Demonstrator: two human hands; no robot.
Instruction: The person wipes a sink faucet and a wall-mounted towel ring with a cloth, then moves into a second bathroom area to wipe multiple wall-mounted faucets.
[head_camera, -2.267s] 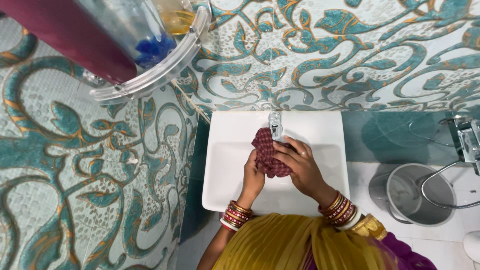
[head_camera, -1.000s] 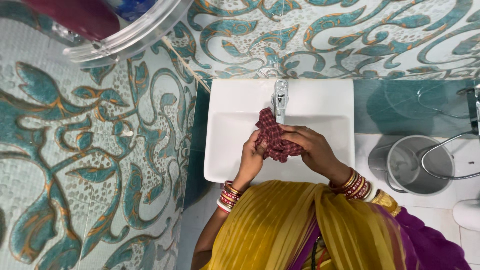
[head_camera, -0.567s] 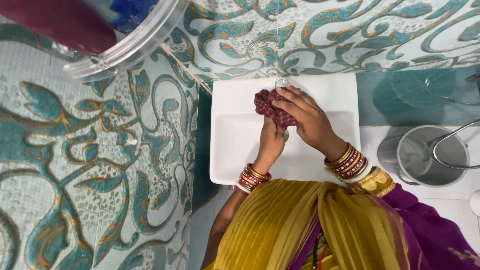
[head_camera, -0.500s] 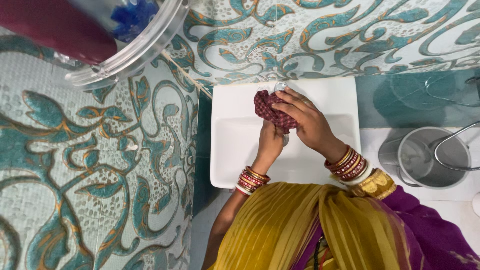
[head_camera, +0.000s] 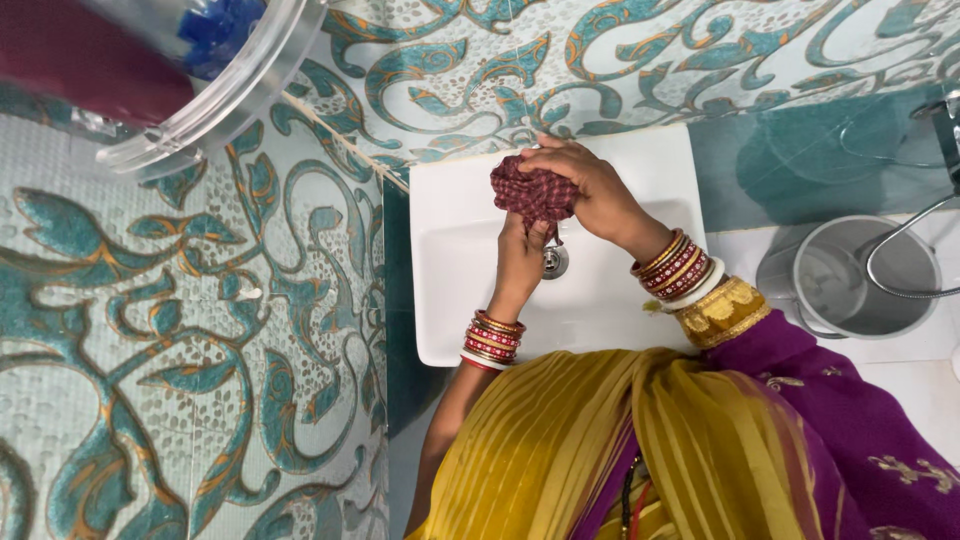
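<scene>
Two hands meet over a white rectangular sink (head_camera: 470, 290) near the middle of the frame, both busy with one bunched maroon checked cloth (head_camera: 533, 190). The cloth sits at the upper edge of the basin, just below the patterned wall, held above the bowl rather than lying in it. The right hand (head_camera: 590, 190) comes in from the right and covers the cloth from above, its fingers (head_camera: 556, 158) curled down over the wad and closed on it. The left hand (head_camera: 522, 255) rises from below, its fingers pressed up into the underside of the cloth so that the fabric is squeezed between the two hands. Both wrists carry stacks of red and gold bangles (head_camera: 680, 268). A round metal drain (head_camera: 555, 262) shows in the bowl just beside the left hand, partly hidden by it.

To the right of the sink, a steel bucket (head_camera: 865, 280) with a thin wire handle stands on the pale floor. Teal and white tiles with swirling leaf shapes (head_camera: 190, 330) fill the left side and the top of the frame. At the upper left a clear plastic rim (head_camera: 215, 105) juts in, blurred and close to the camera. A yellow pleated drape (head_camera: 560, 450) and a purple sleeve (head_camera: 850, 440) fill the lower right.
</scene>
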